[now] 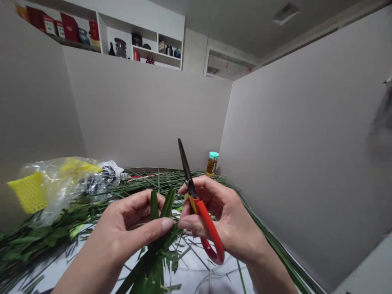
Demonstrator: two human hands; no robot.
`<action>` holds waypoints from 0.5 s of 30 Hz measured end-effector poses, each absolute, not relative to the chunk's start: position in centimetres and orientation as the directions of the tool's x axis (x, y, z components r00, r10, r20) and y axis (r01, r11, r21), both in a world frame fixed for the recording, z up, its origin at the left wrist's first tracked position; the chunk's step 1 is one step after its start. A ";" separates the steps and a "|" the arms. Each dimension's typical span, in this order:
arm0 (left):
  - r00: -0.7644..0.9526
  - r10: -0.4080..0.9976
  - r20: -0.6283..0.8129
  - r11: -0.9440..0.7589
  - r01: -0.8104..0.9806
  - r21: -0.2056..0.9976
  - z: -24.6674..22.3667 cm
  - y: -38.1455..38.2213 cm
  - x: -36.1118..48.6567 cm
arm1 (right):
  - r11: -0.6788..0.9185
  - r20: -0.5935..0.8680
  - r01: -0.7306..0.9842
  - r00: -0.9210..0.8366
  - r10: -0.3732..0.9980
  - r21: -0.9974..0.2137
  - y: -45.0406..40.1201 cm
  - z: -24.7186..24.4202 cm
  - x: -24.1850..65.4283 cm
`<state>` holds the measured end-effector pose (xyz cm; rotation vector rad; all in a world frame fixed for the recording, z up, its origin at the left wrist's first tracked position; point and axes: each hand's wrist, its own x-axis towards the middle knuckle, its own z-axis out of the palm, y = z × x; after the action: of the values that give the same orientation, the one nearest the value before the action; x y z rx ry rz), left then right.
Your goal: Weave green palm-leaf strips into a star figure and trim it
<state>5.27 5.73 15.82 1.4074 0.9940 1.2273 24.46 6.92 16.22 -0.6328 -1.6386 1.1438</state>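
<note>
Long green leaf strips (pixel 153 261), folded and crossed over one another, are pinched between the thumb and fingers of my left hand (pixel 128 224). Two short strip ends stand up above that thumb. My right hand (pixel 223 212) is closed around red-handled scissors (pixel 211 228), whose dark blades point up and slightly left, together by the look of it. The tips of my right thumb and forefinger come close to the leaf strips; whether they touch them I cannot tell. Part of a yellow inner surface shows by the scissors' pivot.
Heaps of long green leaves (pixel 134 188) lie along the back and left of the white table (pixel 196 261), with cut scraps in front. A clear plastic bag (pixel 70 179) with yellow netting (pixel 29 192) lies at left. A teal-lidded bottle (pixel 212 163) stands at the back corner. Grey partitions (pixel 153 110) enclose the table.
</note>
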 end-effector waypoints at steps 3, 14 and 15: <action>0.181 0.968 0.172 -0.167 -0.045 0.985 15.4 5.7 5.1 | 0.424 0.414 -0.065 -0.387 0.824 -0.903 7.0 16.3 24.6; -0.146 0.951 0.274 -0.276 0.006 0.961 19.2 6.1 4.4 | 0.292 0.361 -0.227 -0.388 0.848 -0.929 8.4 16.9 26.7; -0.195 0.936 0.294 -0.296 0.019 0.955 19.6 6.0 4.1 | 0.304 0.371 -0.225 -0.379 0.848 -0.926 8.3 17.1 27.0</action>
<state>4.09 6.00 19.60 1.3207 1.1885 1.5868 27.04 8.35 17.08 -0.5940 -1.5328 1.2969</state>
